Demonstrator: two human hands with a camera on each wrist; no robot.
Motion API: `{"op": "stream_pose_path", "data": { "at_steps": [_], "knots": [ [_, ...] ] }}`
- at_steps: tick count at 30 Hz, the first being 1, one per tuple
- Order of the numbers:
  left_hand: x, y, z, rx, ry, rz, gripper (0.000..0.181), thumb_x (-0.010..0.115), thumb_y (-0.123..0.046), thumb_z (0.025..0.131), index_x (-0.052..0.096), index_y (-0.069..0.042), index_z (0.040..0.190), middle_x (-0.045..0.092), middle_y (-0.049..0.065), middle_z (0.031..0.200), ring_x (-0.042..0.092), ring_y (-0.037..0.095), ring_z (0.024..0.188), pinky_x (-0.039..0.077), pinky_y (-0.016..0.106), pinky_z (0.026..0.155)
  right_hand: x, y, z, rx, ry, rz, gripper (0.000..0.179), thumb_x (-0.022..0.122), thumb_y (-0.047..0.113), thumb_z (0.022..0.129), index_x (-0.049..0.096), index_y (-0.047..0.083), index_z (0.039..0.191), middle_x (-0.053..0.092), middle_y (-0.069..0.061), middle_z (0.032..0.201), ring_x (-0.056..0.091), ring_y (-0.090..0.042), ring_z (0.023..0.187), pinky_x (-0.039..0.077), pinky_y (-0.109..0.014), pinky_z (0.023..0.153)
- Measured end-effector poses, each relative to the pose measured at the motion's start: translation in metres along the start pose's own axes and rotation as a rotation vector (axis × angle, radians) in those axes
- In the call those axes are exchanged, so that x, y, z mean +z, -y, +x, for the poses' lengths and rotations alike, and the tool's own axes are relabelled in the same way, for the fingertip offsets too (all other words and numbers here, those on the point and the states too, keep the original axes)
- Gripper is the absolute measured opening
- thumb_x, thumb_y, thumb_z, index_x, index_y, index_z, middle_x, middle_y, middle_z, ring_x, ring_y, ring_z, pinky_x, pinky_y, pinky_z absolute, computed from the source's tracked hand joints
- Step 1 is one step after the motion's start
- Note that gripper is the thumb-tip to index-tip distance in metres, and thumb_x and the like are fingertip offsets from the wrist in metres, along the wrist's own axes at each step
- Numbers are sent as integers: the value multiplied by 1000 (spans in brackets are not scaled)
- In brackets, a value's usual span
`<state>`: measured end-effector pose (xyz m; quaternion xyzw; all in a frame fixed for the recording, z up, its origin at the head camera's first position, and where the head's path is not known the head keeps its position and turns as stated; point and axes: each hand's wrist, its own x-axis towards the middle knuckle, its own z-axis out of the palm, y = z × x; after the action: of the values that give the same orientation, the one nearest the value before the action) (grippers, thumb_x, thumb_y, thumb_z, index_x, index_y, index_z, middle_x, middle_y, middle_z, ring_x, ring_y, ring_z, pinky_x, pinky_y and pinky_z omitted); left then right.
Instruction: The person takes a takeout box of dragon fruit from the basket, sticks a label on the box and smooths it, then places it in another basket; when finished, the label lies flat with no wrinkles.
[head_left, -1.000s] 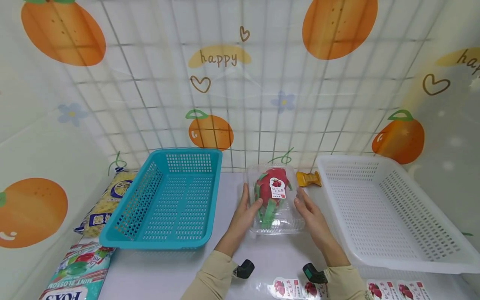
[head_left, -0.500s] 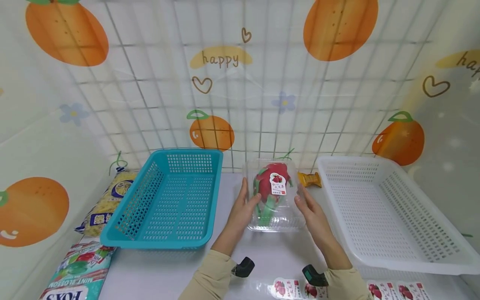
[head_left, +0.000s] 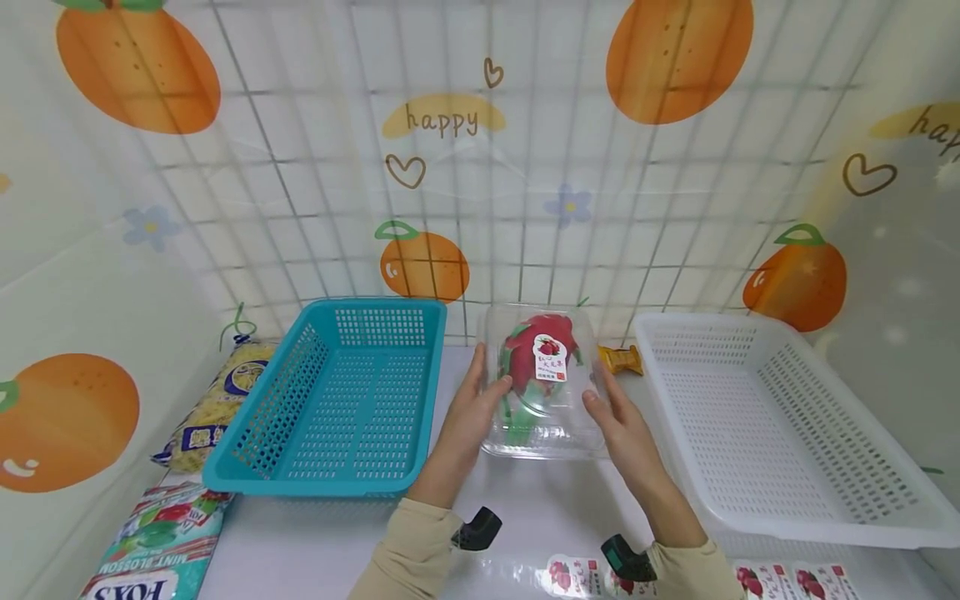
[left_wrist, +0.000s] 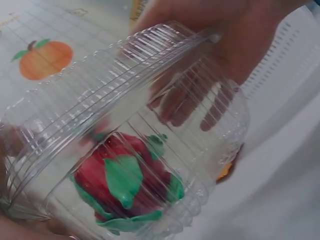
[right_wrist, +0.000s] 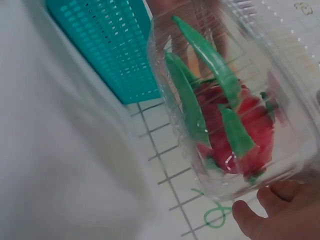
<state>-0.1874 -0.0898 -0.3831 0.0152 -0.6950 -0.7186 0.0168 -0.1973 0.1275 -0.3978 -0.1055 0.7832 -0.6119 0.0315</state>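
Both hands hold a clear plastic clamshell box (head_left: 562,425), lid closed, gripping it from opposite sides above the table. Inside lies a red dragon fruit (head_left: 519,358) with green scales, and a white label (head_left: 551,360) with a fruit picture sits on the lid. My left hand (head_left: 467,412) grips the left side, thumb over the top edge. On the right side is my right hand (head_left: 630,437), its thumb near the lid's edge. Through the clear wall in the left wrist view, the right hand's fingers (left_wrist: 182,102) spread under the box. The fingertips beneath are hidden in the head view.
A teal basket (head_left: 429,400) stands left, a white basket (head_left: 675,450) right. By the white one lies a small orange-yellow packet (head_left: 621,360). Pasta (head_left: 213,408) and Fox's candy (head_left: 153,542) bags lie far left. Dragon fruit stickers (head_left: 573,577) line the front edge.
The box has risen off the table and shifted slightly left, with both hands moving along with it. The baskets and bags have stayed put.
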Motion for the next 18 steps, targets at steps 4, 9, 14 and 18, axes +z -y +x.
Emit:
{"op": "stream_pose_path", "data": {
  "at_steps": [4,9,14,18],
  "knots": [
    [-5,-8,-3,6,8,-13,78,55,-26,102,12,-27,166,7,-1,174,-3,32,161,14,68,122,4,7,-4,-34,-6,-26,67,47,30,108,15,15,165,10,-8,173,1,-33,161,6,-65,125],
    [-12,-13,-4,0,13,-60,75,54,-23,102,13,-26,166,5,-2,174,-3,31,160,21,63,123,7,14,-9,-54,5,-80,69,47,31,107,13,17,166,10,-10,173,3,-36,160,10,-69,122],
    [-19,-20,-6,0,25,-92,74,53,-20,102,14,-27,165,5,-2,174,0,30,160,22,63,123,9,18,-13,-109,27,-129,74,49,31,106,10,16,166,10,-13,173,8,-44,158,20,-73,115],
    [-25,-25,-8,10,28,-93,73,53,-20,102,16,-25,165,7,-2,173,2,28,160,21,64,123,11,19,-15,-129,58,-160,88,58,43,101,5,19,166,9,-12,173,11,-46,157,22,-73,114]
  ]
}}
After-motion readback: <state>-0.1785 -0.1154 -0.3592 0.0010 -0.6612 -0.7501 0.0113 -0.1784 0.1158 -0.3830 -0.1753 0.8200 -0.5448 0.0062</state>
